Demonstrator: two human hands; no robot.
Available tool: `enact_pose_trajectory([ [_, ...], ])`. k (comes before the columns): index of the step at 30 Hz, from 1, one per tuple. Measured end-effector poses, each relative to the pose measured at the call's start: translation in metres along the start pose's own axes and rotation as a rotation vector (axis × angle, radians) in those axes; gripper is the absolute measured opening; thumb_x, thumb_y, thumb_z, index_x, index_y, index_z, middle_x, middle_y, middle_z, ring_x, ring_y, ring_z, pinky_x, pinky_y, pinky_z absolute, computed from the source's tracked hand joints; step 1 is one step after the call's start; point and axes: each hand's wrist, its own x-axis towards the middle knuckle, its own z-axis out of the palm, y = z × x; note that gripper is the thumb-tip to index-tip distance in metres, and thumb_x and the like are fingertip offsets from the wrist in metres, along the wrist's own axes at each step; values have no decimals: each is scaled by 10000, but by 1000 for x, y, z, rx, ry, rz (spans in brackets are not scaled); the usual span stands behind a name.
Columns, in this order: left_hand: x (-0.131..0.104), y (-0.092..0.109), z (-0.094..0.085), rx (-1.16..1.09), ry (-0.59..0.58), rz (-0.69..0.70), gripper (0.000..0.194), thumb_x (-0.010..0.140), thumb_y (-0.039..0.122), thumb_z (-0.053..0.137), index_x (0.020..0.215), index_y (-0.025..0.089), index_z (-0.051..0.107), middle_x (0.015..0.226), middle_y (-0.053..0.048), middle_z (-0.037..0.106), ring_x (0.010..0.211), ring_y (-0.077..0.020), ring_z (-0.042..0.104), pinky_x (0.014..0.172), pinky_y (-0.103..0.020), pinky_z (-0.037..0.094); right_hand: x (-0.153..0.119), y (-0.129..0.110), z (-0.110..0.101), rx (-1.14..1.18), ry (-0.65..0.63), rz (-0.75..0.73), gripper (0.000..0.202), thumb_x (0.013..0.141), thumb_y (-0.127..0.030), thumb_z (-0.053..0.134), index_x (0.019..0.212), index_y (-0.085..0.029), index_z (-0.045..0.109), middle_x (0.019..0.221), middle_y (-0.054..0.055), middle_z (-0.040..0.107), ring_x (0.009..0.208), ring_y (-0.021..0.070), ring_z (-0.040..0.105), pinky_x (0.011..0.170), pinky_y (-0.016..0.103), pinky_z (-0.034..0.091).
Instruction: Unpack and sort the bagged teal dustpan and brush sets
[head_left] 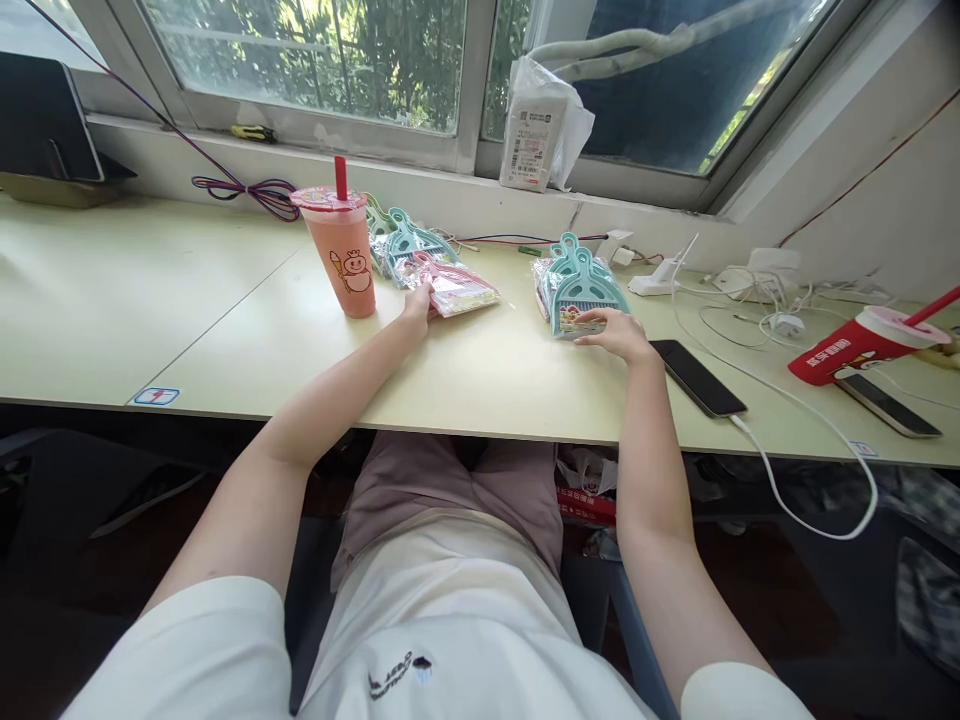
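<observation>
On the pale table, my left hand (420, 304) has its fingers closed on the near left edge of a pink dustpan-shaped set (459, 286) in clear wrap. Behind that set lie wrapped teal (412, 238) and green (377, 217) ones. To the right is a pile of wrapped teal sets (589, 280), with some pink at its left side. My right hand (616, 332) rests at the pile's near right corner, its thumb and fingers apart around the edge. Part of the pile's front is hidden by those fingers.
A tall orange drink cup (346, 260) stands left of my left hand. A black phone (697, 378) on a white cable lies right of my right hand. Farther right are a tilted red cup (847, 345), another phone (889, 404) and tangled chargers. A bagged box (531, 145) stands on the sill.
</observation>
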Motion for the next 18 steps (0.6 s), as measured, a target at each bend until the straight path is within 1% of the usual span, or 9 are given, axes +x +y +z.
enact_pose_trajectory([
  [2,-3,2,1,3,4,-9,176,948,158,593,786,194,534,686,9,575,592,-100,588,605,-185,529,1,-1,2,-107,16,60,251,741,-422,862,953,-293,823,1171,36,789,1164,324,691,1132,546,410],
  [4,-5,3,1,14,4,-12,181,940,129,584,776,191,536,674,10,572,593,-101,579,595,-179,516,3,-4,5,-152,42,84,165,811,-387,797,941,-290,833,1131,36,800,1149,309,699,1126,519,405],
  [9,-5,2,1,17,-11,2,197,930,119,592,756,191,531,664,9,556,588,-102,562,592,-179,506,5,-10,9,-173,52,100,213,883,-391,710,993,-263,840,1045,62,819,1123,296,700,1082,463,420],
  [12,-3,1,1,13,-24,8,180,931,121,586,771,190,543,669,6,561,597,-109,571,599,-185,514,8,-8,13,-185,53,98,233,927,-383,644,975,-256,833,1021,67,820,1094,286,699,1074,452,406],
  [15,-1,-1,0,12,-40,20,134,927,121,577,809,184,577,687,-2,581,637,-125,605,637,-206,550,11,-6,19,-199,46,78,236,951,-349,598,949,-245,810,1031,78,813,1074,284,692,1057,444,386],
  [18,1,-1,0,20,-48,17,100,909,119,591,836,186,594,690,-2,589,646,-135,615,652,-224,571,13,-6,28,-224,59,47,226,963,-316,560,950,-226,768,1092,105,797,1090,298,678,1036,457,368],
])
